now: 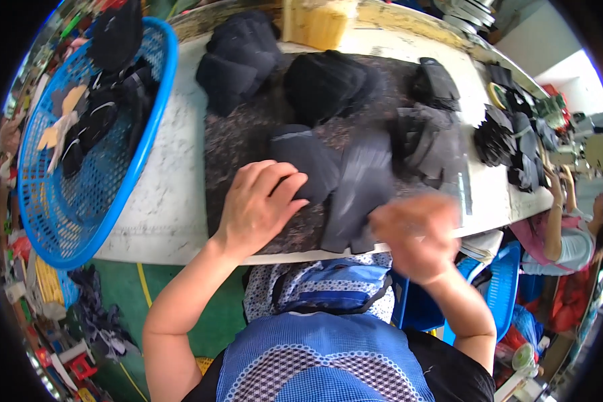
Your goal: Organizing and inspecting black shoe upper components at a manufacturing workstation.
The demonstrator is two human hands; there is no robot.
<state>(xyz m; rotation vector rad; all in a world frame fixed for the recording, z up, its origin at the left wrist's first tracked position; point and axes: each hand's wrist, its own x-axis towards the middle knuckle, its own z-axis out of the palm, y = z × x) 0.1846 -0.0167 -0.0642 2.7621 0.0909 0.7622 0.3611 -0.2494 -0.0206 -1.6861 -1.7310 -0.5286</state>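
My left hand [261, 204] rests at the left edge of a dark, rounded fabric piece [308, 157], fingers bent and apart, the fingertips touching it. Just right of that lies a long, dark shoe-upper-like piece [362, 194] with a notched near end, partly smeared by motion. Beside its lower right edge is my right hand [419, 234], blurred, so its grip does not show. Both pieces lie on a dark, speckled mat [241, 147]. Beyond them sit a fanned stack of black pieces [328, 84] and another stack [238, 60] to its left.
A blue plastic basket [124, 208] with dark pieces stands on the white table [167, 161] at left. More dark strips [429, 144] lie on the mat's right side. A yellowish block [318, 23] stands at the back. Another person [559, 234] works at far right.
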